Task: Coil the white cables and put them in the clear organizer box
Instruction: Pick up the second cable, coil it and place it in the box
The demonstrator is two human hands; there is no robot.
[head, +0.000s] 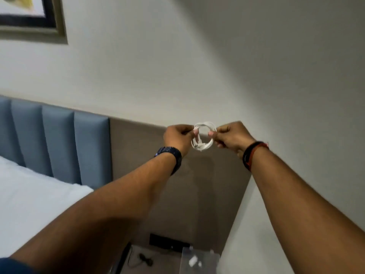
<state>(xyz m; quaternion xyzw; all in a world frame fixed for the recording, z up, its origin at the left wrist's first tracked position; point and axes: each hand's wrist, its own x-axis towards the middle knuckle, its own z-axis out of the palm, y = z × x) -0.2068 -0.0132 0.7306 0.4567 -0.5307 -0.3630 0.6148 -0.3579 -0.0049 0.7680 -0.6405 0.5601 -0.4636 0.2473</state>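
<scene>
Pale wall (197,56) and blue headboard (59,143) fill the background. Left hand (177,138) and right hand (230,136) pinch a coiled white cable (203,138) held high; clear box (199,260) below seemingly holds something white.

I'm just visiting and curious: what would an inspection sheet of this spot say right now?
Surface: bedside table, only partly in view at the bottom edge.
Job's things: white cable coiled in a loop, held up in the air; clear organizer box below, something white inside.
Clutter: thin black cord on the table.
Grippers: left hand and right hand each pinch one side of the coil.
Cables: one coil seen.
Surroundings: blue headboard, white bedding, framed picture.
</scene>
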